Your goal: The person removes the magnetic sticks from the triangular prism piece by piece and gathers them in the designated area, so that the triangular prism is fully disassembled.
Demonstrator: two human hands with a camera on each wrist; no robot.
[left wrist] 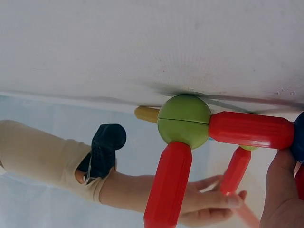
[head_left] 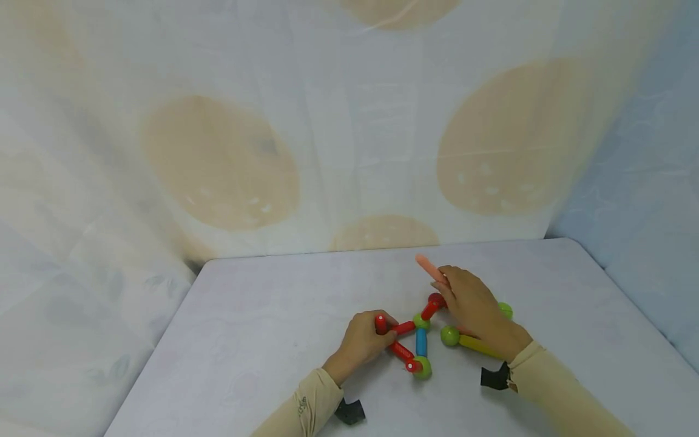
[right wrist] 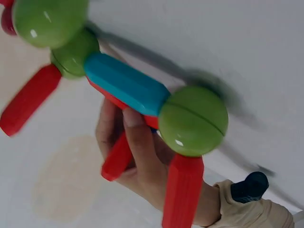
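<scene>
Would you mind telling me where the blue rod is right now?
In the head view, the blue rod stands at the table's middle front, between two green balls, with the left hand beside it.

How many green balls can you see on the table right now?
4: one at the near corner of the triangle, one at its far corner, one on the yellow stick's end, one behind the right hand. More may be hidden under the hands.

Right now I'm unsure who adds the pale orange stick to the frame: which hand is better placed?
Probably right: the right hand grips the orange stick, while the left hand steadies the red sticks.
</scene>
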